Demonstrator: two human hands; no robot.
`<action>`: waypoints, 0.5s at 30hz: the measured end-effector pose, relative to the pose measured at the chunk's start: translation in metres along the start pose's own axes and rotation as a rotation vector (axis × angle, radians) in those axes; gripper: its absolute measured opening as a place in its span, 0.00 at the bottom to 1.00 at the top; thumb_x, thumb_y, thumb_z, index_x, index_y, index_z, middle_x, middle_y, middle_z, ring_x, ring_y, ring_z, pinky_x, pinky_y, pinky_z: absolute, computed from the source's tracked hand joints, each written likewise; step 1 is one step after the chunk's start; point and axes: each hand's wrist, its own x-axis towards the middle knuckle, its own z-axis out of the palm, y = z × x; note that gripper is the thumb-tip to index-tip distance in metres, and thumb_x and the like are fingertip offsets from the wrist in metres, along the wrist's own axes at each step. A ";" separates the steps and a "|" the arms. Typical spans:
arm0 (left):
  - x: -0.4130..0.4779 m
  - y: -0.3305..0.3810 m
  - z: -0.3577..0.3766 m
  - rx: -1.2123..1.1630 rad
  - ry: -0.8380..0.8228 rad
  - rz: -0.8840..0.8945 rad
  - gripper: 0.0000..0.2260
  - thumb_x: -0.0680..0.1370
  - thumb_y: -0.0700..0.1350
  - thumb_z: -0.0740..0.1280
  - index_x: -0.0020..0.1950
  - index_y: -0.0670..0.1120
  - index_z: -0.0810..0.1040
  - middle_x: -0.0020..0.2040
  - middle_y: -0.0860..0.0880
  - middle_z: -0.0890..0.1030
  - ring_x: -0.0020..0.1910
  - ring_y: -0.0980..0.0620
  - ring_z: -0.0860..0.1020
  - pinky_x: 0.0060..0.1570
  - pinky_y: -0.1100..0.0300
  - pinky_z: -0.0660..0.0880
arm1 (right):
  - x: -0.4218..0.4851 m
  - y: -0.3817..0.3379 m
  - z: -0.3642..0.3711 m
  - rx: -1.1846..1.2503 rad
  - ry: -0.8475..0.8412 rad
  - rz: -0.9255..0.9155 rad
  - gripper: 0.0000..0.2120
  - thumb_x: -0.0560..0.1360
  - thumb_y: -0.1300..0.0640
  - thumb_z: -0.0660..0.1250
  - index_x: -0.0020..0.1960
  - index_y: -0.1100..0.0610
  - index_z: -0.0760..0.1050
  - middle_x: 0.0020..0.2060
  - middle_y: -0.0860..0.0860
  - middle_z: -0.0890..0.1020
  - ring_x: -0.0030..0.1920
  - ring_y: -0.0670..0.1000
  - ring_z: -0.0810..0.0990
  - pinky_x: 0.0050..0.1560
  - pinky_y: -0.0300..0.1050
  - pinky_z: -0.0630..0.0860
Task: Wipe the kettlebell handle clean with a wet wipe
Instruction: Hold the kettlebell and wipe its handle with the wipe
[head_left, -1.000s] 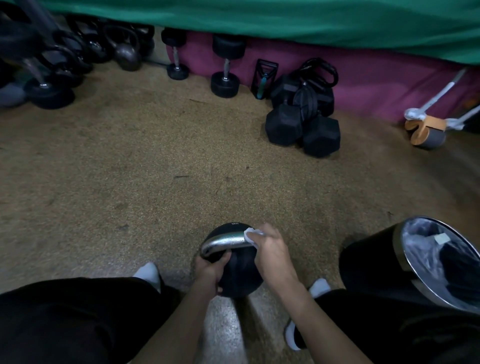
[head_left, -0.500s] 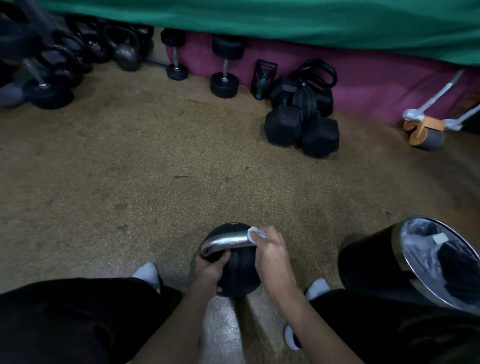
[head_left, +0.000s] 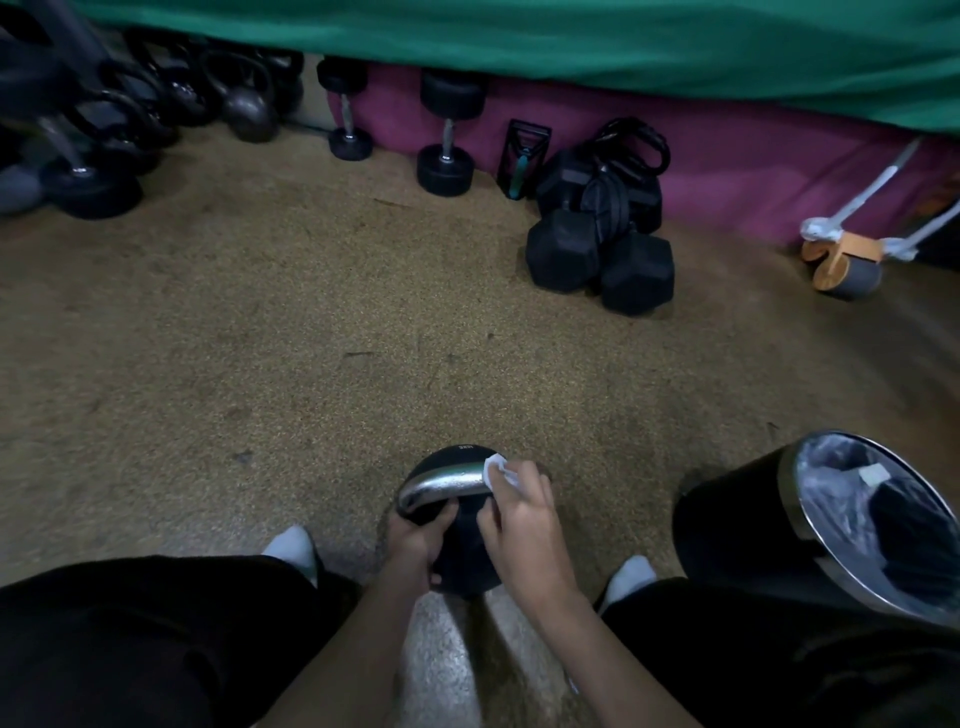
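A black kettlebell (head_left: 464, 558) with a shiny chrome handle (head_left: 444, 484) stands on the speckled floor between my feet. My left hand (head_left: 415, 540) grips the ball on its near left side, under the handle's left end. My right hand (head_left: 519, 514) presses a white wet wipe (head_left: 497, 467) against the right end of the handle, fingers closed around the wipe. Most of the wipe is hidden under my fingers.
A black bin (head_left: 826, 525) with a metal rim and a plastic liner stands close on the right. Black hex dumbbells (head_left: 597, 249) lie ahead by the pink wall, round dumbbells (head_left: 447, 140) and other kettlebells (head_left: 249, 104) stand at the back left, and an orange roller (head_left: 844, 262) at far right.
My right hand with the wipe has shifted slightly along the right end of the handle. My left hand stays on the kettlebell.
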 end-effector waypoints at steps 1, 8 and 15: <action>0.000 0.000 0.000 0.000 -0.003 0.001 0.29 0.70 0.55 0.78 0.67 0.49 0.74 0.60 0.43 0.82 0.53 0.40 0.81 0.31 0.53 0.77 | -0.004 -0.001 0.000 0.008 0.005 0.005 0.20 0.75 0.55 0.57 0.65 0.59 0.73 0.53 0.52 0.73 0.52 0.51 0.72 0.52 0.40 0.73; 0.000 0.002 0.001 -0.027 0.000 -0.022 0.31 0.72 0.52 0.78 0.71 0.51 0.70 0.66 0.44 0.78 0.65 0.36 0.75 0.39 0.46 0.75 | -0.004 0.018 0.009 0.115 0.072 0.046 0.15 0.77 0.61 0.64 0.63 0.59 0.75 0.53 0.49 0.74 0.51 0.52 0.74 0.52 0.35 0.70; 0.004 -0.003 0.000 -0.068 -0.025 -0.009 0.29 0.70 0.53 0.79 0.68 0.53 0.72 0.63 0.45 0.81 0.60 0.37 0.79 0.40 0.44 0.78 | -0.015 0.023 0.025 0.125 0.108 -0.017 0.09 0.78 0.54 0.63 0.55 0.54 0.78 0.47 0.49 0.78 0.46 0.48 0.77 0.45 0.39 0.76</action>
